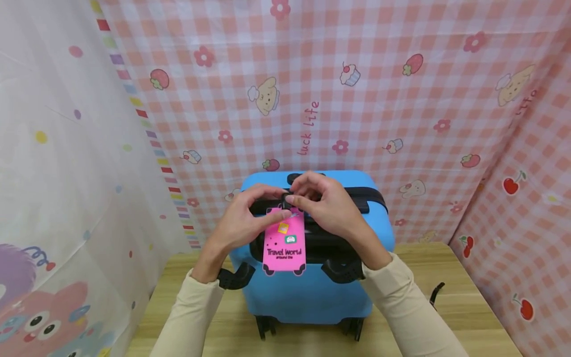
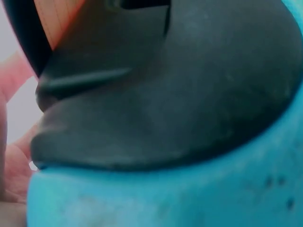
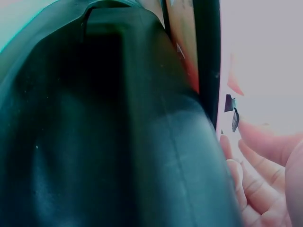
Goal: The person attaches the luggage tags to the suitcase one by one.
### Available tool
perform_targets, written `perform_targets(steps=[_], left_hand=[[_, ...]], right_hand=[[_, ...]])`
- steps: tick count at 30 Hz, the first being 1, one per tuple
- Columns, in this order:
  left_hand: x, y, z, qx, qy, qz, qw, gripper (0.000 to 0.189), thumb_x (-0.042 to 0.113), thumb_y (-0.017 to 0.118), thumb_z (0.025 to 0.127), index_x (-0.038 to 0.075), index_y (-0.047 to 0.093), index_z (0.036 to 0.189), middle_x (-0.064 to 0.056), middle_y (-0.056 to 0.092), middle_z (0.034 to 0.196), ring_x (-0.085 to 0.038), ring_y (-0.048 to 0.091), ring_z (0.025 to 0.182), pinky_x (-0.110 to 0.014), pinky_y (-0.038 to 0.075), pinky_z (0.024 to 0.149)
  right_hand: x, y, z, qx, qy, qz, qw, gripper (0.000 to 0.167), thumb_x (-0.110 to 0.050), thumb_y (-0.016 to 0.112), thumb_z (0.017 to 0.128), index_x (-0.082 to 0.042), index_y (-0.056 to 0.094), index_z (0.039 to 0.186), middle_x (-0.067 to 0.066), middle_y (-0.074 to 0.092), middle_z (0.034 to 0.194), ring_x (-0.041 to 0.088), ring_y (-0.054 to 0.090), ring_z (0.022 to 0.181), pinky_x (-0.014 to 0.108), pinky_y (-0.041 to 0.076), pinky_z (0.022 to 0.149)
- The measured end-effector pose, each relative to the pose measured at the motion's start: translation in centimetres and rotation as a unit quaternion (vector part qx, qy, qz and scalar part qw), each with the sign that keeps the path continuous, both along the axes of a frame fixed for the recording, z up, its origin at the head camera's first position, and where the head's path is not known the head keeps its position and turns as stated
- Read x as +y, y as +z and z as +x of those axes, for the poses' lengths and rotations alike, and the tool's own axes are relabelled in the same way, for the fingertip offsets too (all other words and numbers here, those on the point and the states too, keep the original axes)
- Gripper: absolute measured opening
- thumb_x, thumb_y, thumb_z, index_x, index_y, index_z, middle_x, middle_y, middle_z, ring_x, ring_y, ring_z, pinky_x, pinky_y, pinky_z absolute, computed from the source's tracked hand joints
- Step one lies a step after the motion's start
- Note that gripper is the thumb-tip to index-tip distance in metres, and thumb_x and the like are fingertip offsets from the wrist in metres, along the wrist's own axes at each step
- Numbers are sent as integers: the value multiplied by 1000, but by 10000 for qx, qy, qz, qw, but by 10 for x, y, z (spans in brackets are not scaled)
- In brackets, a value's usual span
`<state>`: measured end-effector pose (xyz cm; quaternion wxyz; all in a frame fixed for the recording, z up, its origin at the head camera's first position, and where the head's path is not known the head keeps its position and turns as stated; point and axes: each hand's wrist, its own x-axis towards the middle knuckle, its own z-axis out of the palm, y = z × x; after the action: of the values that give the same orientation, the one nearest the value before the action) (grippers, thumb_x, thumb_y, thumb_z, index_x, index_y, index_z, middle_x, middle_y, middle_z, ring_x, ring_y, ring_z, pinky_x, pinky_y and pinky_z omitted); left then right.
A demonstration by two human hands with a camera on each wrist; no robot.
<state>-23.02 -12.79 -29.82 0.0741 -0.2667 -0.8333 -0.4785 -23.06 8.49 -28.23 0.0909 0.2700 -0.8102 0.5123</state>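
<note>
A pink luggage tag [image 1: 284,243] printed "Travel World" hangs in front of the black top panel of a blue suitcase [image 1: 308,297]. My left hand [image 1: 243,218] holds the tag near its upper edge, the thumb lying across its front. Just above, my right hand [image 1: 334,208] pinches the tag's small black strap [image 1: 286,199] between thumb and fingers. How the strap runs behind the fingers is hidden. The left wrist view is mostly filled by a black suitcase part [image 2: 156,104]. In the right wrist view, the fingers [image 3: 255,179] show beside dark plastic.
The suitcase stands on a wood-grain tabletop [image 1: 178,307], its black wheels [image 1: 266,326] towards me. A thin black strap-like piece [image 1: 436,292] lies at the right. Pink checked cloth [image 1: 303,74] hangs behind and to the right, white patterned cloth [image 1: 89,163] at the left.
</note>
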Motion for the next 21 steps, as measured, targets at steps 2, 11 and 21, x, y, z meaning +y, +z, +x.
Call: perform_targets(steps=[2,11,21], left_hand=[[1,0,0,-8,-1,60,10000,41,29,77,86,17,66,124,2,63,123,-18,52,119,-49,38,107],[2,0,-1,37,-3,232,9997,36,26,78,86,17,68,120,1,65,116,-17,55,112,-45,41,103],[1,-3,1,-15,73,396,9992,34,24,78,87,16,69,118,0,67,111,-18,56,109,-44,44,98]], right_hand=[[0,0,0,-2,-9,14,10000,14,-19,70,93,-12,65,103,2,66,86,20,59,74,35,50,67],[-2,1,0,35,-34,88,9999,12,-17,70,93,-10,65,102,2,66,86,20,59,73,32,50,66],[-5,0,1,18,-133,185,9997,11,-17,70,93,-10,65,101,2,66,85,20,58,71,31,49,63]])
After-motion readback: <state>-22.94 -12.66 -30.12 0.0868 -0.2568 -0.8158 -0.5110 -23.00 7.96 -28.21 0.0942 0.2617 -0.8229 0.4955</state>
